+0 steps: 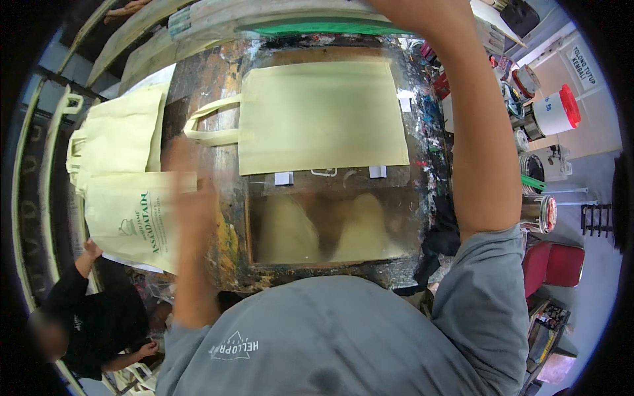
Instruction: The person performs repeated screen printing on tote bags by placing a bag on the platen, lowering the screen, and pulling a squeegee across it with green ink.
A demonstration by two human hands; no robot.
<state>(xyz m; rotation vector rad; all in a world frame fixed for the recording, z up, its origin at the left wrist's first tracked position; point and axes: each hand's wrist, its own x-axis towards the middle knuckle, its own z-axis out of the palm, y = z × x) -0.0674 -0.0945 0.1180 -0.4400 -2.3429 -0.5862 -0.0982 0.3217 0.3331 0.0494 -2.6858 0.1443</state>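
A plain cream tote bag (323, 115) lies flat on the paint-stained table, its handles (214, 122) pointing left. Small white tabs (284, 178) sit along its near edge, with another at its right side. My left hand (188, 175), smeared by motion, is over the left side of the table beside a cream bag with green print (109, 211); whether it touches that bag cannot be made out. My right arm stretches far forward, and my right hand (406, 10) is cut off by the top edge, near a frame with a green strip (323, 28). Its fingers are hidden.
More cream bags (122, 129) are stacked at the left. A co-worker's hand (92, 249) is at the printed bag's edge. Jars, cans and a white tub with a red lid (558, 111) line the right side. A glossy panel (330, 228) lies close to my body.
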